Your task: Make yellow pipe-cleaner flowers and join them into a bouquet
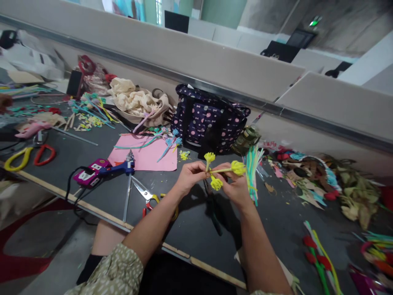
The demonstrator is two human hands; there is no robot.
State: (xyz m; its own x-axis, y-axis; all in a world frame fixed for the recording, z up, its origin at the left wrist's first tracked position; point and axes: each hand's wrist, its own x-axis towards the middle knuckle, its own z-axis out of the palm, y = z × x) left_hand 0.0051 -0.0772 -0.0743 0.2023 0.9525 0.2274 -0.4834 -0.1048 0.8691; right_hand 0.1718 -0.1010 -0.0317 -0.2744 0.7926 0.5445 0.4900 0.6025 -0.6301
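Note:
Both my hands meet above the dark table (196, 229) and pinch a small bunch of yellow pipe-cleaner flowers (238, 167). My left hand (188, 177) is closed on the stems from the left. From the right, my right hand (236, 188) grips the same stems, with one yellow tuft (216, 183) poking out between the fingers. Another tuft (209, 157) stands up above my left hand. A bundle of light green and pink pipe cleaners (252, 172) lies just behind my right hand.
Scissors (145, 194) and a blue glue gun (118, 168) lie left of my hands by a pink paper sheet (144, 157). A dotted dark bag (208, 119) stands behind. Dark pliers (215, 217) lie under my hands. Craft scraps and flowers (319, 180) crowd the right side.

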